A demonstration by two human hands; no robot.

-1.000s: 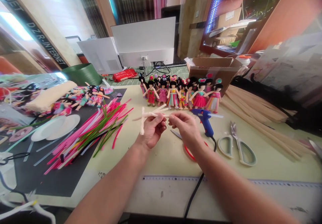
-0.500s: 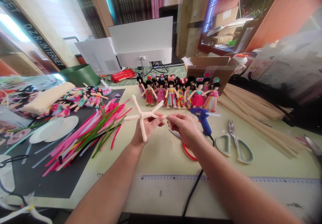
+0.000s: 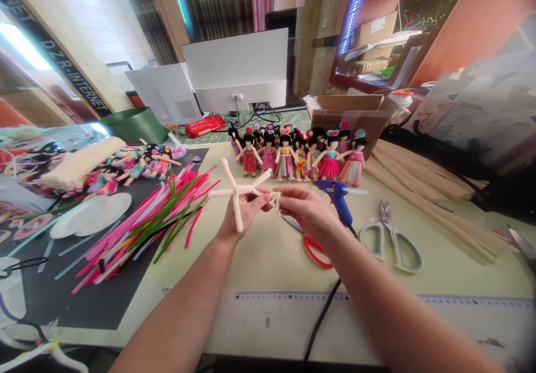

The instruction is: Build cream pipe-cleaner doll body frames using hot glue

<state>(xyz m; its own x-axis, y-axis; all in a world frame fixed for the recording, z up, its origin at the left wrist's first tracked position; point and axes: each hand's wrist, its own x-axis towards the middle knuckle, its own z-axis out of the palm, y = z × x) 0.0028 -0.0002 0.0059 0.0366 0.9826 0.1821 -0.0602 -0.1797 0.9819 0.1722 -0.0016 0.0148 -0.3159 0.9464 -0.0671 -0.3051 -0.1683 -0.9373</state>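
A cream pipe-cleaner doll frame, with several wound limbs spreading from its middle, is pinched in my left hand above the table. One limb passes between my left thumb and fingers toward the right. At its tip, a small bent end of pipe cleaner shows between the hands, and my right hand is closed on it with thumb and fingertips. The right fingers partly hide that end. Red-handled scissors lie partly covered beneath my right hand. Just beyond it rests a blue glue gun.
Finished dolls stand in rows at the back, before a cardboard box. Pink and green pipe cleaners lie left. Grey-handled scissors and beige strips are right. A ruler runs along the front; a black cord crosses it.
My right fingers have shifted slightly, and the bent pipe-cleaner end between the hands shows more. The doll frame has tilted a little in my left hand.
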